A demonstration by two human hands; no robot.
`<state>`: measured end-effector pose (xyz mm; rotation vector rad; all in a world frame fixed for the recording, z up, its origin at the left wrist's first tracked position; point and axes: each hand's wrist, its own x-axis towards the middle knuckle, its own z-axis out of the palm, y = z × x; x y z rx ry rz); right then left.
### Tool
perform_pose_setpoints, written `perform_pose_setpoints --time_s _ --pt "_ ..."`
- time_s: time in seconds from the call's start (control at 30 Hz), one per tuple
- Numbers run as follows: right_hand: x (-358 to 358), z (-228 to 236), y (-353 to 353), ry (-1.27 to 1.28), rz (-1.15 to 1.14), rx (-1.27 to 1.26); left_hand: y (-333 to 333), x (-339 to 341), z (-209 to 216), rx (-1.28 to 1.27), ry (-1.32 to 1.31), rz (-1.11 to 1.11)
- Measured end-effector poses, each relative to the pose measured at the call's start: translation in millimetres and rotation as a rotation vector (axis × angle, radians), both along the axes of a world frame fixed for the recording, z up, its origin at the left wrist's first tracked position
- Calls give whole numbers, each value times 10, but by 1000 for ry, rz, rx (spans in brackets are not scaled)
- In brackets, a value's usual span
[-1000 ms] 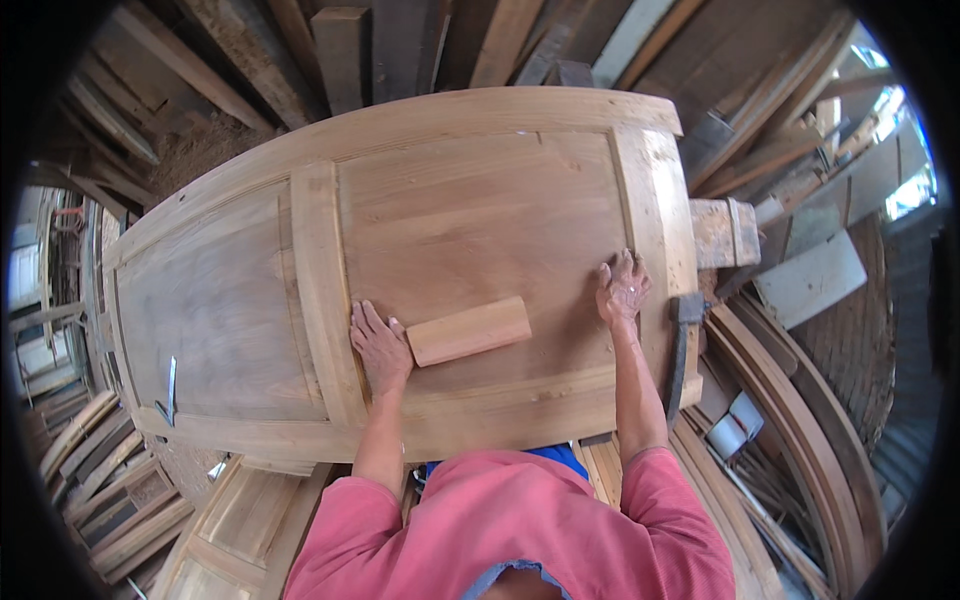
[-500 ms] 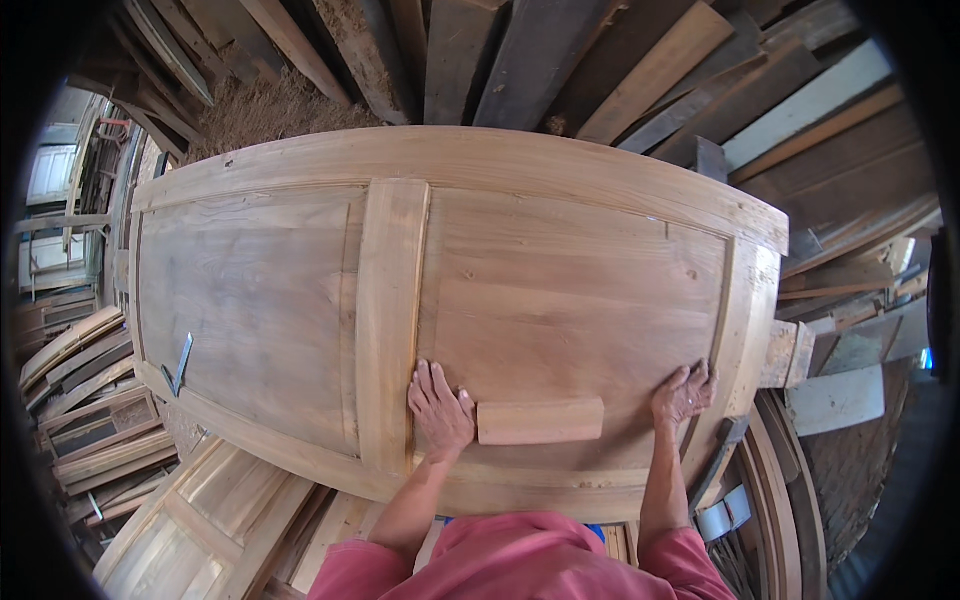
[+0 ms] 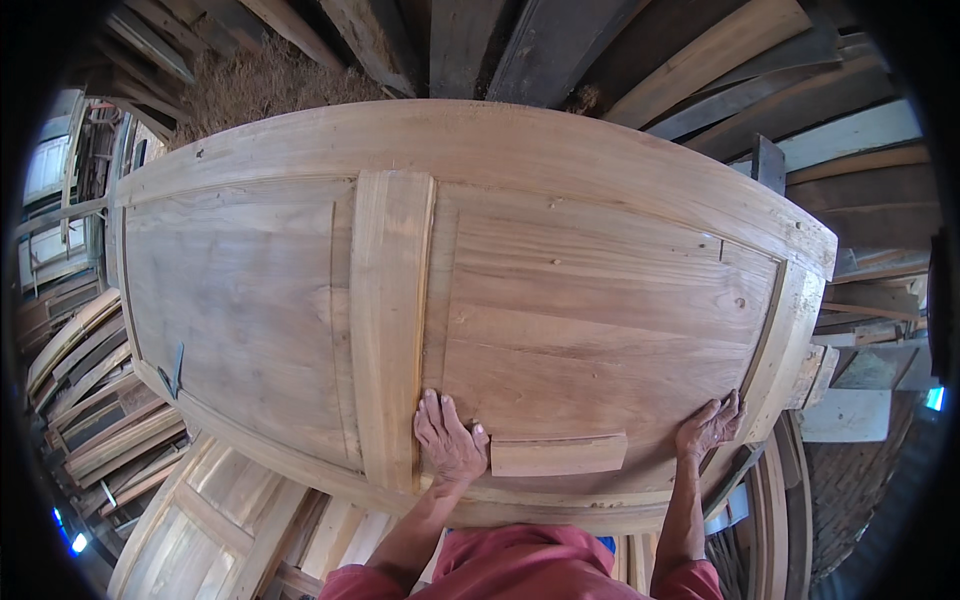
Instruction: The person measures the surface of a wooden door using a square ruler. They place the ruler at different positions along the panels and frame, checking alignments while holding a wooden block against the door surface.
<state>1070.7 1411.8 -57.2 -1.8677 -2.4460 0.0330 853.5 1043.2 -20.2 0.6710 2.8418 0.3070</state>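
A large panelled wooden door (image 3: 480, 135) is spread across most of the view, and both bare hands are rested on its right-hand panel (image 3: 590, 330), toward the near edge. The left hand (image 3: 452, 445) is laid palm down with its thumb held apart, its fingertips set just beside the middle rail (image 3: 388, 310); nothing is seen to be held in it. The right hand (image 3: 708, 430) is placed near the right end, its fingers partly spread and loosely bent at the inner edge of the right stile (image 3: 790, 320); nothing is seen to be gripped there either. Between the hands a rectangular wooden block (image 3: 557, 455) is found, lying along the near edge with its left end just beside the left thumb; whether the two are touching cannot be told. Compared with a second ago, the door is seen turned in view, its middle rail shown farther to the right, while the hands are kept on either side of the block, with neither laid on top of it. A dark bar (image 3: 733, 478) at the near right corner is now partly hidden, whereas its head was plainly shown before. A V-shaped metal tool (image 3: 174, 378) is still left by the near left corner. Beyond the far edge, long boards (image 3: 560, 45) are massed, and below the near edge, toward the left, another panelled piece (image 3: 200, 500) is seen.
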Motion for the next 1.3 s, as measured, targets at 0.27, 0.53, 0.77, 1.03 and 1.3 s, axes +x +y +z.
perform_pose_setpoints --time_s 0.27,0.53,0.77,1.03,1.3 --pt "21 26 -18 -15 20 -11 -13 -9 35 -10 -48 -2" --pt "25 23 10 25 -37 -3 -11 -5 110 53 -100 26" --pt "31 -123 74 -16 -72 100 -143 -43 112 208 -37 35" --pt "202 -316 196 6 -106 97 -1156 -61 210 122 20 375" --pt "166 84 80 -138 63 -159 -1600 171 -40 54 85 114"
